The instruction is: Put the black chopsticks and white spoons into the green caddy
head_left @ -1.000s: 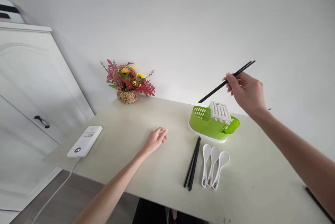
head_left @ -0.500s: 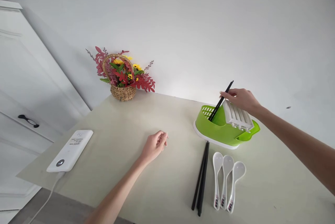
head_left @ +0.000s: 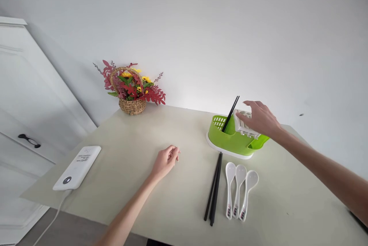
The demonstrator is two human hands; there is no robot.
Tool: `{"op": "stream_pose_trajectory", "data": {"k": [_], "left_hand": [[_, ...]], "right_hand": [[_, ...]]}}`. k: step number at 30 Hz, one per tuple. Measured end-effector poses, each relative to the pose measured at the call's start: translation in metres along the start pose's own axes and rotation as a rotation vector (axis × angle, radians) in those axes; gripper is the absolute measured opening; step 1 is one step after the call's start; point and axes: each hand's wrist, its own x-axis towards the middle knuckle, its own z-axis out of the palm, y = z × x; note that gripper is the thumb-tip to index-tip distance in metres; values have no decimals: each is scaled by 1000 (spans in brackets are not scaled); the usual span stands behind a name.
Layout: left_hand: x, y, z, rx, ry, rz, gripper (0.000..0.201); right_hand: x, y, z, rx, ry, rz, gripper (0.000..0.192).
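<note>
My right grip [head_left: 258, 117] hangs loose and spread over the white slotted rack [head_left: 244, 125] of the green plastic cutlery drainer [head_left: 232, 140], beside black chopsticks [head_left: 230, 113] leaning in its basket, while my left grip [head_left: 166, 159] rests curled, holding nothing, on the pale desk [head_left: 143, 184].

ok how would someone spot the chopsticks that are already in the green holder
On the pale table, find the green holder beside the right hand. The standing chopsticks lean out of its left compartment, pointing up. The other black pair lies flat in front, next to three white spoons.
</note>
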Motion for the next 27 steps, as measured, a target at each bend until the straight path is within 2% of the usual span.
{"op": "stream_pose_trajectory", "data": {"k": [2, 4, 8, 10, 13, 17, 19, 23, 27], "left_hand": [[-3, 1, 1, 43, 5, 16, 42], [-6, 3, 1, 82, 18, 36, 42], [-18, 9, 8, 183, 55, 84, 43], [-29, 15, 16, 256, 44, 102, 43], [-47, 26, 38, 387, -17, 145, 39], [-62, 41, 76, 514, -65, 238, 33], [-63, 46, 93, 585, -69, 285, 33], [-62, 51, 110, 728, -56, 377, 31], [-62, 55, 108, 782, -91, 362, 18]], "right_hand": [[-26, -8, -10, 34, 96, -116, 57], [-52, -13, -18, 97, 133, -262, 50], [-106, -4, -23, 182, 66, -541, 37], [-136, 9, -16, 211, 31, -583, 32], [-184, 32, 4, 296, -13, -414, 27], [-241, 64, 39, 509, -25, 60, 26], [-261, 78, 54, 578, -35, 211, 28], [-283, 95, 69, 663, -43, 350, 32], [-284, 97, 71, 720, -16, 407, 34]]}}
